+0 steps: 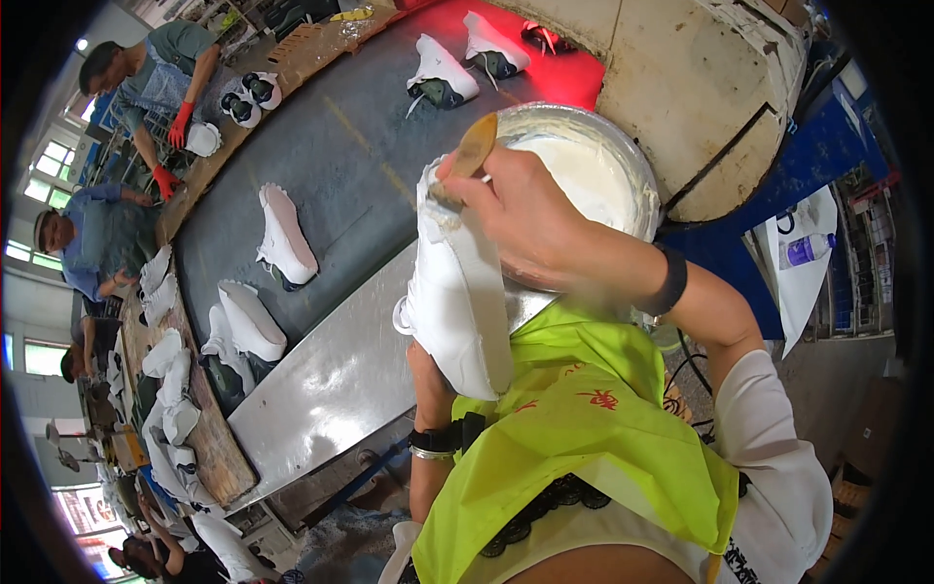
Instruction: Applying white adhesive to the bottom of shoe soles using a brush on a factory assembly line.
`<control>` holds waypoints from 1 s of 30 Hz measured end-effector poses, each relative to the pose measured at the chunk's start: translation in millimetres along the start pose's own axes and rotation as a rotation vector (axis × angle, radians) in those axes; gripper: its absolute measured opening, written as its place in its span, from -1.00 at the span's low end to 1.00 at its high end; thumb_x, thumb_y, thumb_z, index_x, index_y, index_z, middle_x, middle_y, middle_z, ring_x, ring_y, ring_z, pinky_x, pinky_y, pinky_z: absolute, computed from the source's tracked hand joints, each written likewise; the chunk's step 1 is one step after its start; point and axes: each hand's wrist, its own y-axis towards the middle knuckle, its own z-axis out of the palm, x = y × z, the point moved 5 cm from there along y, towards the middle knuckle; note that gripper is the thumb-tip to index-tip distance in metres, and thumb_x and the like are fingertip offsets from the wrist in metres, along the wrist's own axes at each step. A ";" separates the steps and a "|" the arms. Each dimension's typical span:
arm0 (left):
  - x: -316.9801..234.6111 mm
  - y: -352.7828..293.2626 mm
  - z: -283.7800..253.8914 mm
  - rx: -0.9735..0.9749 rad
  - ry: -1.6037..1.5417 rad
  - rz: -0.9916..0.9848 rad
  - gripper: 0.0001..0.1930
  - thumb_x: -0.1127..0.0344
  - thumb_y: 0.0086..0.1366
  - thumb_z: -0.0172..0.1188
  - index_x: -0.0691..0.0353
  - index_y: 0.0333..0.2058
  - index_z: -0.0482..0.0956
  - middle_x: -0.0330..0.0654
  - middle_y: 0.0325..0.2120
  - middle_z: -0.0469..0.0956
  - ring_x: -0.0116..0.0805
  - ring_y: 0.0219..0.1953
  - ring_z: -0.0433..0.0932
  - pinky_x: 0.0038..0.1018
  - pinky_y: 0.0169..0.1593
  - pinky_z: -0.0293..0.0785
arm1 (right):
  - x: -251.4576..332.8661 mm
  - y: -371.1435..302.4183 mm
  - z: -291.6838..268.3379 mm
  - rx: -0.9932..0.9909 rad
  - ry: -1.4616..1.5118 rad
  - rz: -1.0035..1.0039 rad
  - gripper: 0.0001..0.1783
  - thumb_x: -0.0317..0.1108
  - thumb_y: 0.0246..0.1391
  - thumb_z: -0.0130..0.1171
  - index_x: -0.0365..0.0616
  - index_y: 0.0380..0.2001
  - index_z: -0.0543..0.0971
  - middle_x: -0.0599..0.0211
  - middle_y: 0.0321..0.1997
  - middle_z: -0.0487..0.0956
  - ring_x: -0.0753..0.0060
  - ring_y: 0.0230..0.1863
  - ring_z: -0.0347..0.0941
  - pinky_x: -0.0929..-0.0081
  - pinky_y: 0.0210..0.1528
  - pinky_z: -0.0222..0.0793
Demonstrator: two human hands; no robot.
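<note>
My left hand [428, 380] grips a white shoe upper [452, 302] from below, most of its fingers hidden behind it. The shoe is held up in front of me, its underside turned partly toward me. In my right hand [533, 209] is a brush with a yellowish wooden handle [477, 144]. Its bristles touch the shoe's far end, where whitish paste shows on the edge. Just beyond my right hand stands a round metal basin [637, 161] of creamy white paste, partly hidden by my hand and forearm.
A dark conveyor belt [350, 175] carries several white shoes, and a red glow falls on its far end. A shiny metal ledge [336, 394] runs along its near side. Co-workers stand beyond the left edge, one in red gloves [181, 125]. A worn pale surface [671, 88] lies at right.
</note>
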 end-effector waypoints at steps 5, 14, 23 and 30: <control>3.9 -5.5 -7.6 0.072 0.023 -0.108 -0.63 0.32 0.20 0.17 0.37 -0.05 0.43 -0.11 -0.20 0.56 -0.36 -0.20 0.52 -0.42 -0.14 0.43 | 11.6 -11.0 5.9 0.185 -0.091 -0.013 -0.78 -0.38 0.15 0.03 -0.35 -0.25 0.50 0.19 -0.37 0.58 0.43 -0.32 0.51 0.52 -0.21 0.40; 3.2 -9.3 -2.4 0.004 -0.073 -0.055 -0.57 0.35 0.06 0.27 0.33 -0.07 0.48 -0.01 -0.25 0.60 -0.10 -0.21 0.60 -0.33 -0.19 0.48 | -27.8 41.9 -30.2 -0.173 -0.158 -0.226 -0.77 -0.34 0.14 0.08 -0.31 -0.26 0.51 0.25 -0.41 0.56 0.50 -0.36 0.50 0.53 -0.31 0.40; 30.0 -5.9 -5.0 -0.086 -0.815 -0.553 -0.55 0.29 0.29 0.05 0.40 0.10 0.32 -0.06 -0.04 0.50 -0.30 -0.10 0.53 -0.40 -0.03 0.44 | -37.0 -59.5 -0.3 0.070 -0.022 -0.125 -0.75 -0.30 0.15 0.01 -0.29 -0.27 0.53 0.03 -0.31 0.57 0.20 -0.26 0.53 0.43 -0.19 0.38; 14.8 1.3 -12.1 -0.040 -0.519 -0.479 -0.53 0.24 0.33 0.00 0.40 0.12 0.29 -0.05 -0.02 0.48 -0.33 -0.07 0.51 -0.43 -0.03 0.45 | -20.8 8.1 -5.1 -0.099 0.109 -0.234 -0.86 -0.37 0.13 0.04 -0.19 -0.29 0.51 0.14 -0.33 0.50 0.25 -0.33 0.47 0.41 -0.20 0.36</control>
